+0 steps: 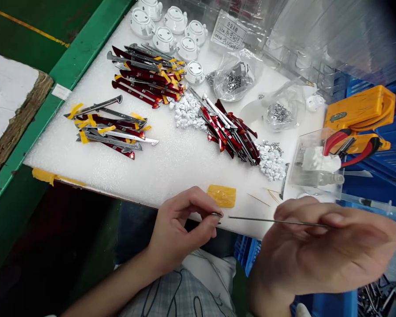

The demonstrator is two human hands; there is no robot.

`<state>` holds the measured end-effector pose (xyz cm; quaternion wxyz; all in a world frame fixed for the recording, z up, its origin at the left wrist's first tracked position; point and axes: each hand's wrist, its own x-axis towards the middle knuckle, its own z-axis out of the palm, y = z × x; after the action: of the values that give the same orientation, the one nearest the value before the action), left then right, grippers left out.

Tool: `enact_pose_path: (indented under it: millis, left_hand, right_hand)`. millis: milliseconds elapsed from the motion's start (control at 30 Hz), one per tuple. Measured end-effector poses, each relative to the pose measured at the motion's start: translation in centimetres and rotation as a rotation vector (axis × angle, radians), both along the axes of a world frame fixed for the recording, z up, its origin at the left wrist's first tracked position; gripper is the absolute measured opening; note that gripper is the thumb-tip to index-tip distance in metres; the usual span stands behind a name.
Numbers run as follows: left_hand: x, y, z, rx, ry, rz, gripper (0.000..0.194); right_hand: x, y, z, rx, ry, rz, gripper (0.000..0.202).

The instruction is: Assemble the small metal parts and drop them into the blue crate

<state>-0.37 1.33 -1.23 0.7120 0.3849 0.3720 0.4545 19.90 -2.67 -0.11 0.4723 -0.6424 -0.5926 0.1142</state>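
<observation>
My left hand (188, 233) is closed in a pinch over the front edge of the white foam sheet (141, 176). A small dark metal piece (217, 214) shows between its thumb and forefinger; its exact kind cannot be made out. My right hand (326, 246) is closed around a thin dark metal rod (251, 219), whose tip points left at the left fingertips, a small gap away. Just behind the fingers lies a yellow square (221, 196) with small bits on it. Thin sticks (259, 199) rest to its right.
Red and silver blade-shaped parts lie in a left pile (112, 127), a back pile (148, 72) and a right pile (231, 132). Small white pieces (272, 160), bags of metal bits (236, 79) and white round housings (174, 20) surround them. Pliers stand in a clear box (317, 171) at right.
</observation>
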Motion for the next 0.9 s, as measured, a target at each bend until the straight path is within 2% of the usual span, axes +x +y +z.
enact_pose_path:
  millis: [167, 233, 300, 367, 533, 900]
  left_hand:
    - [0.0, 0.0, 0.0, 0.004, 0.029, -0.01, 0.016]
    - [0.0, 0.0, 0.0, -0.003, 0.024, -0.009, 0.015]
    - [0.0, 0.0, 0.0, -0.008, 0.008, -0.002, 0.013]
    - [0.1, -0.1, -0.1, -0.008, -0.01, 0.004, 0.012]
    - [0.1, -0.1, -0.2, 0.0, -0.033, 0.007, 0.013]
    - [0.0, -0.2, -0.1, 0.009, -0.046, 0.011, 0.015]
  right_hand:
    - [-3.3, 1.9, 1.3, 0.057, -0.006, 0.103, 0.037]
    - [-4.7, 2.5, 1.5, 0.19, 0.055, 0.008, 0.03]
    - [-5.8, 2.9, 1.5, 0.318, 0.167, -0.144, 0.024]
    - [-6.6, 3.1, 1.3, 0.373, 0.264, -0.227, 0.023]
    - [-6.4, 3.1, 1.1, 0.408, 0.293, -0.198, 0.022]
    - [-6.1, 2.7, 0.9, 0.388, 0.329, -0.254, 0.025]
